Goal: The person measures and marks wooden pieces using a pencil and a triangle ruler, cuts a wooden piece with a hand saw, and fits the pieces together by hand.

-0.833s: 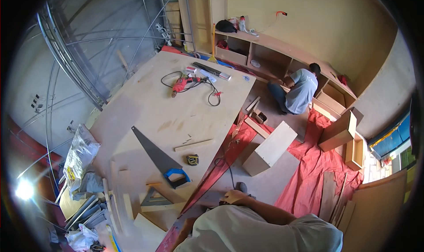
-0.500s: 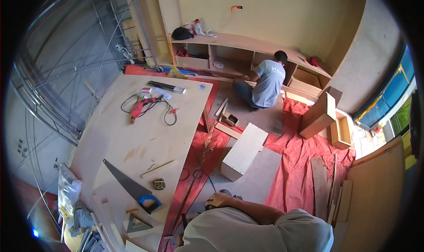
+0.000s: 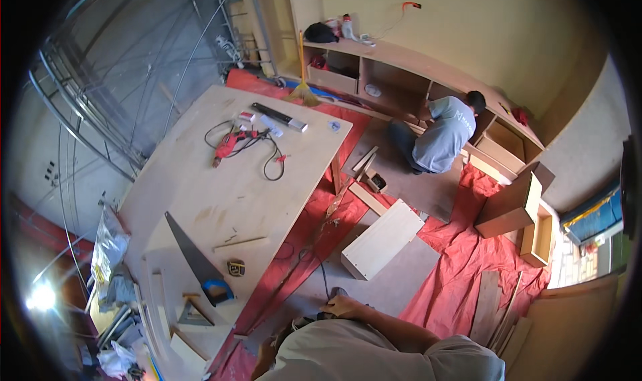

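Note:
Close in front of my body, my right hand point(image 3: 342, 306) is closed, fingers bent round something dark that my grey shirt mostly hides. A dark cord point(image 3: 324, 274) runs from the floor up to that spot. My left hand point(image 3: 286, 331) shows only in part beside my shirt, its fingers hidden. To the left, a large plywood sheet point(image 3: 214, 187) carries a handsaw point(image 3: 194, 252) with a blue-and-black handle, a tape measure point(image 3: 235, 268), a try square point(image 3: 194, 313), a thin wood strip point(image 3: 241, 244) and a red corded power drill point(image 3: 227, 144).
A white box-shaped cabinet piece point(image 3: 384, 239) stands on the floor ahead. A co-worker point(image 3: 447, 134) squats at a long low cabinet point(image 3: 401, 67). Red sheeting point(image 3: 441, 264) covers floor; drawer boxes point(image 3: 535, 237) and boards point(image 3: 487, 306) lie right. Metal scaffolding point(image 3: 80, 113) stands left.
The view has shifted, so the room sits further right and more of the lower left shows, with a bright light there. My right hand stays by my body; more left forearm shows.

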A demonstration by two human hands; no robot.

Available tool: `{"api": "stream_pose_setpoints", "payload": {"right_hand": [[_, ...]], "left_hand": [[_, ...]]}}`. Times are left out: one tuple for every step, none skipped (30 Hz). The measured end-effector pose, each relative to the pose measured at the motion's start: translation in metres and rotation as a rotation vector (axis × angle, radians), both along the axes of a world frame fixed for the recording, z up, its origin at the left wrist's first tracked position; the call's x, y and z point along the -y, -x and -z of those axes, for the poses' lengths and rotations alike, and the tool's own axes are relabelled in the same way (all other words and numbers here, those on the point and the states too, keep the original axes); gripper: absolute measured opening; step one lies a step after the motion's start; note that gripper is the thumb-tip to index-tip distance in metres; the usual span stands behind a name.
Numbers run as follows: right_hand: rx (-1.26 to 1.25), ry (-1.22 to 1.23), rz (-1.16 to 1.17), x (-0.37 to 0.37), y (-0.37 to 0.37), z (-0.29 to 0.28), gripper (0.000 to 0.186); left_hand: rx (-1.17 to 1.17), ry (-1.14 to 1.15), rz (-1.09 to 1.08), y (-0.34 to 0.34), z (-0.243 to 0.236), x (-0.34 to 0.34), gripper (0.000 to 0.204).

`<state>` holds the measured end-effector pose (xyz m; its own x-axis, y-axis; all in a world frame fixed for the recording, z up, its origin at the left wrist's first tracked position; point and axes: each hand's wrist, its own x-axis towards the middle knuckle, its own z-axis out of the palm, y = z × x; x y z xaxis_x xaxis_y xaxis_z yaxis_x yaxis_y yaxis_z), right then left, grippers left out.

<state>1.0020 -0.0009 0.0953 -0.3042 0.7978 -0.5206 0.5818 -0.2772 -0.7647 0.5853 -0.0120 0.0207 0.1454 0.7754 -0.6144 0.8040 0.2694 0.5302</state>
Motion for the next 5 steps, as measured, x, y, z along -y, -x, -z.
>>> {"api": "stream_pose_setpoints", "payload": {"right_hand": [[-0.011,-0.017,-0.011,-0.004,-0.005,-0.007,0.059],[-0.019,0.074,0.040,-0.011,-0.009,-0.010,0.059],[-0.023,0.160,0.096,-0.017,-0.013,-0.012,0.060],[-0.011,0.139,0.103,-0.021,-0.012,-0.014,0.061],[-0.008,0.140,0.054,-0.018,-0.007,0.008,0.061]], "left_hand": [[0.034,0.030,-0.015,-0.004,-0.019,-0.002,0.050],[0.066,0.058,-0.029,-0.011,-0.043,-0.005,0.051],[0.135,0.100,-0.040,-0.018,-0.061,-0.011,0.053],[0.157,0.049,-0.040,-0.004,-0.055,-0.003,0.055],[0.157,0.046,-0.089,0.025,-0.049,-0.003,0.055]]}}
